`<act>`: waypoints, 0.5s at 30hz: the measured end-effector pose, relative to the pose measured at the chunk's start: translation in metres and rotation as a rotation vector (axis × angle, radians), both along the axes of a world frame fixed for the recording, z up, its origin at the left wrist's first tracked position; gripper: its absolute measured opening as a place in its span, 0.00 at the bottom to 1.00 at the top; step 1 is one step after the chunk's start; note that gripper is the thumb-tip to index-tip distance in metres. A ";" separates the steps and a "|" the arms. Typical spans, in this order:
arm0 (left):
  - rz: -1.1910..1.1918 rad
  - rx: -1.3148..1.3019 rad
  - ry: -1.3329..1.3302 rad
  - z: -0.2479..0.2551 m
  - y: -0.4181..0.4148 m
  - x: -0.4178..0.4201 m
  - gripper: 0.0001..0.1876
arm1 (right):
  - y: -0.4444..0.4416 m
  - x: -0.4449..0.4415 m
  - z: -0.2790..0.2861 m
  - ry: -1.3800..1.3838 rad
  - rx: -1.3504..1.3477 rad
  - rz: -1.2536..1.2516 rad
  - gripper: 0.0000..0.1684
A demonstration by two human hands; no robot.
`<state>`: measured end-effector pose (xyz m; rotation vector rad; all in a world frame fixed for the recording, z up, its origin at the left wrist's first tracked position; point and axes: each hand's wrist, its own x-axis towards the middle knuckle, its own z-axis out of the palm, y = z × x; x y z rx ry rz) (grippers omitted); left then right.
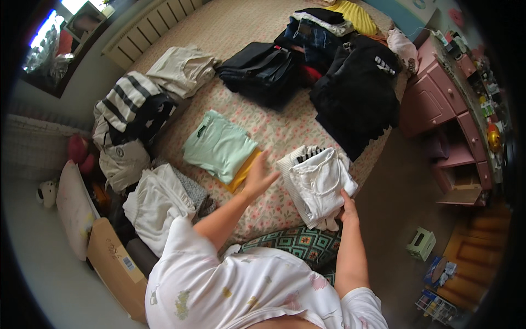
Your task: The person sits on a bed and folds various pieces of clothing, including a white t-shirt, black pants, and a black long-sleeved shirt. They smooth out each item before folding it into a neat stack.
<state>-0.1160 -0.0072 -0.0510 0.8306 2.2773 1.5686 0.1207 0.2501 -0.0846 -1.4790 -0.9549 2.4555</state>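
My left hand point(259, 177) is raised over the bed, fingers apart and holding nothing, beside a folded mint-green shirt point(222, 144) that lies on a folded yellow garment point(243, 172). My right hand point(347, 209) touches the right edge of a stack of folded white garments point(320, 183); its fingers partly go under the cloth, so whether it grips is unclear. A cream ribbed knit point(294, 189) and a black-striped cloth point(310, 154) show in that stack. Left of my arm lies a pile of white clothes point(158, 205) with a grey knit point(191, 187).
Folded dark trousers point(263, 74), a black sweatshirt point(361, 86) and a yellow pleated garment point(355, 16) lie farther up the floral bedspread point(271, 123). Striped clothes point(129, 98) and a cardboard box point(115, 263) are left. A pink dresser point(431, 98) and a green stool point(421, 243) stand right.
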 end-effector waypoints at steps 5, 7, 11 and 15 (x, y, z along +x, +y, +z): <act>-0.230 -0.227 -0.540 -0.037 0.101 -0.027 0.47 | -0.007 0.004 0.012 0.048 -0.013 0.035 0.32; -0.380 -0.294 -0.629 -0.027 0.109 -0.035 0.44 | -0.016 -0.005 0.015 -0.001 0.064 0.037 0.30; -0.324 -0.215 -0.510 -0.007 0.074 -0.040 0.39 | -0.041 -0.025 0.028 -0.014 0.156 0.051 0.27; -0.119 0.121 -0.623 0.073 -0.006 -0.068 0.37 | -0.095 -0.088 0.089 0.140 0.040 0.088 0.26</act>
